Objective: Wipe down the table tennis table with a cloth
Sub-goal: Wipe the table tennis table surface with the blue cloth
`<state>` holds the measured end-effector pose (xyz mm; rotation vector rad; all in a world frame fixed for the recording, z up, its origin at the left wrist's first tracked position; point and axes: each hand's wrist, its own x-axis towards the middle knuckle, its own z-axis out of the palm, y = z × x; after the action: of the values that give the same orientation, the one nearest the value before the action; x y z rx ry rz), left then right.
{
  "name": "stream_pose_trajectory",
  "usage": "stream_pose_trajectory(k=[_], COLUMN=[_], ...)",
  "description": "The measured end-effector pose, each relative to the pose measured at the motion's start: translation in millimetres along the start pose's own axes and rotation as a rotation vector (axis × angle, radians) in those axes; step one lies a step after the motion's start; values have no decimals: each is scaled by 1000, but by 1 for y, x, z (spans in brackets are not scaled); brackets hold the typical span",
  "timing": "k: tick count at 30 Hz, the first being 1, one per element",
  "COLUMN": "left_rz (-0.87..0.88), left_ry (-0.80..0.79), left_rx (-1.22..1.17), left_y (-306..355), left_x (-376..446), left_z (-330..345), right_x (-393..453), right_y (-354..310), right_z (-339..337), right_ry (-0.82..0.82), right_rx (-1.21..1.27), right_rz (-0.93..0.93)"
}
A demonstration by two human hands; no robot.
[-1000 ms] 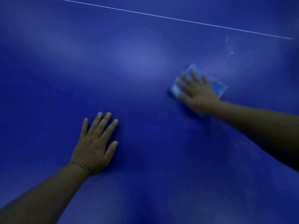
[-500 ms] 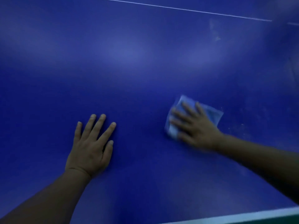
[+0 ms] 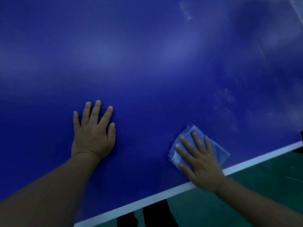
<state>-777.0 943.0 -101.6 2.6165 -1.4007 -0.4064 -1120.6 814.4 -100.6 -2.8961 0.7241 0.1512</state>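
Head view looks down on the blue table tennis table (image 3: 147,54), which fills most of the picture. Its white edge line (image 3: 147,199) runs slantwise from the lower left up to the right, with green floor (image 3: 262,177) beyond it. The left hand (image 3: 93,133) lies flat on the bare blue surface, fingers straight and slightly spread, holding nothing. The right hand (image 3: 201,163) presses the light blue cloth (image 3: 218,153) against the table just inside the white edge line, fingers straight and fanned wide over it; the heel of this hand crosses the line. Cloth corners show past the fingertips and on the hand's right side. Pale dusty smears (image 3: 226,102) mark the surface above the cloth, well apart from the left hand. Dark shapes (image 3: 154,215) show below the table edge, too dim to identify
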Motion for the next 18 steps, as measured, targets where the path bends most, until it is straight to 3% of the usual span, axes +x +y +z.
stream_pose_trajectory(k=[2,5,7,8,11,12,14,18], left_rz=[0,3,1,-3,1,0,-4,-6], left_ry=[5,9,14,18,24,24,27,20], left_rx=[-3,0,3,4,13,10,10,14], left_y=[1,0,-2,-3,-2,-1,0,0], left_x=[0,-1,-3,-2,-2,-2,-2,-3], left_z=[0,1,3,4,5,5,4,2], right_x=[37,110,141,143,90,64,28,-4], right_y=[7,0,-32,-55,-124,-129,-96,2], right_z=[-7,-12,-10,-4,19,25,24,5], right_ry=[44,138,173,207,197,180,134,39], right_rx=[-2,114,159,143,103,73,77,67], right_rz=[154,677,869,824,373,298,374,894])
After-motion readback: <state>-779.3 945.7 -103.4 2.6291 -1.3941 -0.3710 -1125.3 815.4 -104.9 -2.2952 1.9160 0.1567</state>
